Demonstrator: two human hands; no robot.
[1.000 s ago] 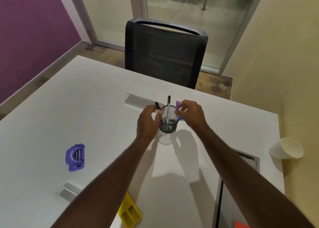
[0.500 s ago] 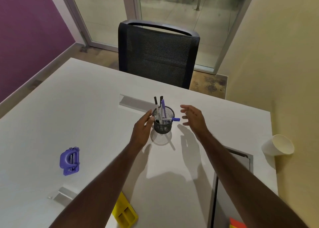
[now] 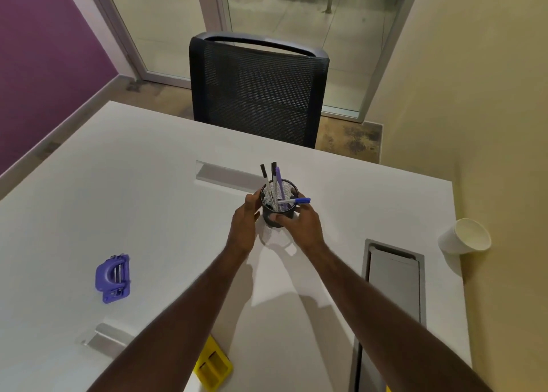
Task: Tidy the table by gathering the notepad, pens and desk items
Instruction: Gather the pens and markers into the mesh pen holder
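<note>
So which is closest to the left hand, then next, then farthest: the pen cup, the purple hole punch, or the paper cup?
1. The pen cup: the left hand is touching its side, mid-table.
2. The purple hole punch: off to the left, on the nearer part of the table.
3. The paper cup: tipped over at the far right edge, past the right hand.

Black mesh cup [image 3: 278, 218] upright; 4 pens [image 3: 278, 184] inside, seemingly.
</note>
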